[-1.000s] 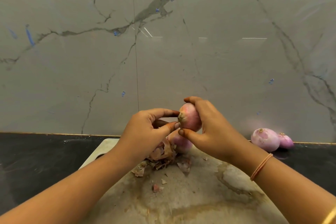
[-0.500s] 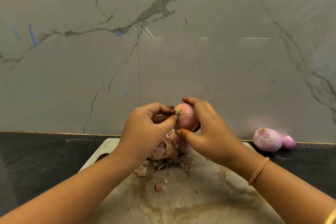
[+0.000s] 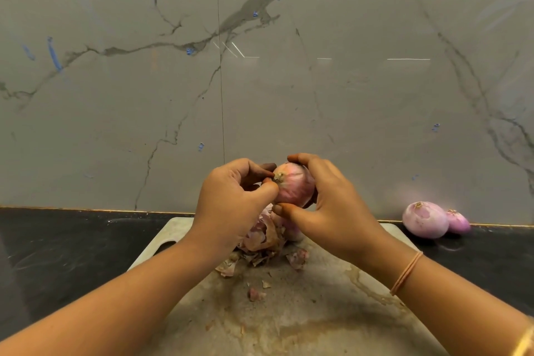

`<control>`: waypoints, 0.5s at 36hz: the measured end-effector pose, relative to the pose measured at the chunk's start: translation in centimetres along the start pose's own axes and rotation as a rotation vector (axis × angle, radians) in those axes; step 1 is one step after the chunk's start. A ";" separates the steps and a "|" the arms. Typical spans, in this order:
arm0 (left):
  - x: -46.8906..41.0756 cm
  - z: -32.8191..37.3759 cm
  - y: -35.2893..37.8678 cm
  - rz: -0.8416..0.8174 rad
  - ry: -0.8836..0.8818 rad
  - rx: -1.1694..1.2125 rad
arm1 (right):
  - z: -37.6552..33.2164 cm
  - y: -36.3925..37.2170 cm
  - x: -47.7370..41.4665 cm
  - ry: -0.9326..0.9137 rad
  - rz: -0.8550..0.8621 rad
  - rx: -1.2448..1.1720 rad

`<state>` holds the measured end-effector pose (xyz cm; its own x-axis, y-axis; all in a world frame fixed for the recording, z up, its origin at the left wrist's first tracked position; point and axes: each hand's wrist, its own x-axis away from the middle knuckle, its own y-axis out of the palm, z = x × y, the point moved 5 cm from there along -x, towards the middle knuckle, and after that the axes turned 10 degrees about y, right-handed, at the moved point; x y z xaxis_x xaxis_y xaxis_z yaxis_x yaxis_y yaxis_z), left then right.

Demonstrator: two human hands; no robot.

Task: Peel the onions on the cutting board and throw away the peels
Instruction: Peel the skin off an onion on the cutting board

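Above the far end of the cutting board, the onion is held in the air with its tufted root end turned left. The right hand curls round it, thumb beneath and fingers over the top, so its grip is closed on the bulb. The left hand pinches at the root tuft with thumb and forefinger, its grip closed there too.

On the board's far end, straight below the hands, lies a heap of peels, with loose scraps scattered nearer the middle of the board. A second onion sits on the board against that heap, mostly hidden by the right thumb and the peels; whether it is peeled cannot be told.

Off the board to the right, on the dark tabletop, a larger peeled onion and a smaller peeled onion touch each other against the marble wall behind the board.

A thin band circles the right wrist. A gold bangle is cut off at the frame's lower right corner. The board's near edge also runs out of view.
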<state>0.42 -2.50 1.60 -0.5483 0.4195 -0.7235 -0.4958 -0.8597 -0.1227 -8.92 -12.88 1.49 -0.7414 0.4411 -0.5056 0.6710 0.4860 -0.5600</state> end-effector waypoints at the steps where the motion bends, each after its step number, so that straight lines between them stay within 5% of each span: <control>1: -0.1 0.1 -0.1 0.007 0.007 -0.009 | 0.0 0.0 0.0 0.001 -0.001 -0.010; 18: -1.4 -2.1 -2.8 0.123 -0.004 -0.184 | 1.1 0.0 -0.1 0.158 -0.272 -0.490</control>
<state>3.97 -1.31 1.58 -0.5999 0.3093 -0.7379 -0.2942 -0.9429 -0.1561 -8.87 -13.74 0.81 -0.9033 0.3403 -0.2612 0.4066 0.8733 -0.2683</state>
